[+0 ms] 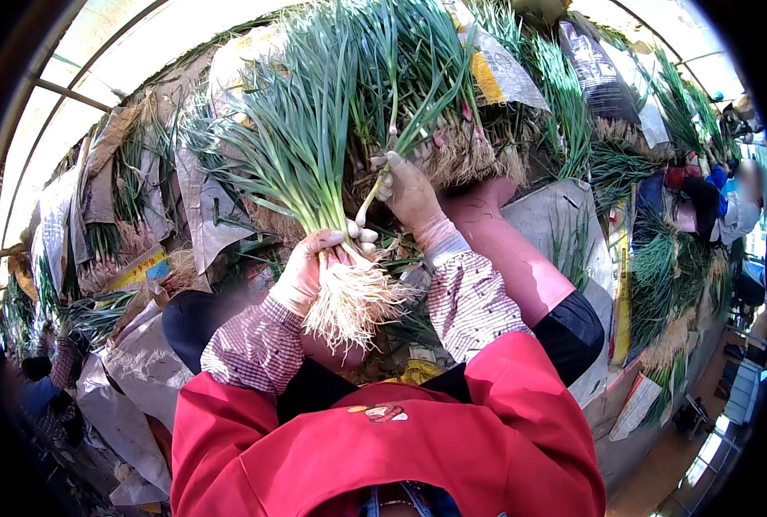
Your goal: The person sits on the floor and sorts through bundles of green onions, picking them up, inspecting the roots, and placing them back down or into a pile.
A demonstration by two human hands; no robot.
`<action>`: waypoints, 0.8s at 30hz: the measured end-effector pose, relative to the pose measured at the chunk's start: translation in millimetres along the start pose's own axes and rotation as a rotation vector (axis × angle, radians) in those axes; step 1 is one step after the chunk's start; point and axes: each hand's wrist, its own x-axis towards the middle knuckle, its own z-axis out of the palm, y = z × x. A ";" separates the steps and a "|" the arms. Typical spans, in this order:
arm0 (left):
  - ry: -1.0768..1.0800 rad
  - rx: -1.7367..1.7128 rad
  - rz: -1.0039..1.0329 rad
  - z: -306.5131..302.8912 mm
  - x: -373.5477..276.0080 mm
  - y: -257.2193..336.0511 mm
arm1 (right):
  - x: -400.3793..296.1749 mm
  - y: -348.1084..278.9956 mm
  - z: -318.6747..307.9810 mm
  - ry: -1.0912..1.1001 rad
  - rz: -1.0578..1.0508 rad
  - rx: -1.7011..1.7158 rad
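Note:
A bundle of green garlic plants (319, 187), with long leaves and pale stringy roots (354, 294), is held near its root end by my left hand (306, 268). My right hand (412, 194), just right of the bundle, grips the stem of a single green garlic plant (373, 194) that slants down towards the bundle. Both hands wear thin, pale, dirt-stained gloves whose fingertips look white. More green garlic plants (467, 142) lie heaped beyond my hands, with roots towards me.
Woven plastic sacks (512, 64) lie over the heaps. A pale sheet (564, 220) is at my right, beside further plant piles (658, 278). One person (735, 207) sits at the far right, and another person's sleeve (62, 362) shows at the far left.

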 end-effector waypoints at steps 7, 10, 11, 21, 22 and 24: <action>0.092 0.303 -0.054 -18.8 10.9 25.4 | -12.9 -12.0 34.5 0.272 -0.091 -1.064; 0.056 0.151 -0.111 5.2 12.5 6.4 | -10.9 13.3 25.2 0.238 0.117 -0.694; 0.085 0.146 -0.064 2.5 10.6 5.8 | -14.5 11.8 32.3 0.224 -0.027 -0.782; -0.300 -0.049 0.238 20.3 -17.1 22.8 | -25.3 8.6 -45.4 0.192 -0.007 -1.166; -0.283 -0.005 0.281 34.0 -23.4 30.5 | -42.2 16.6 -68.3 -0.269 0.302 -1.604; -0.276 -0.040 0.273 32.5 -30.1 45.6 | -53.0 -6.4 -58.7 -0.772 0.568 -1.976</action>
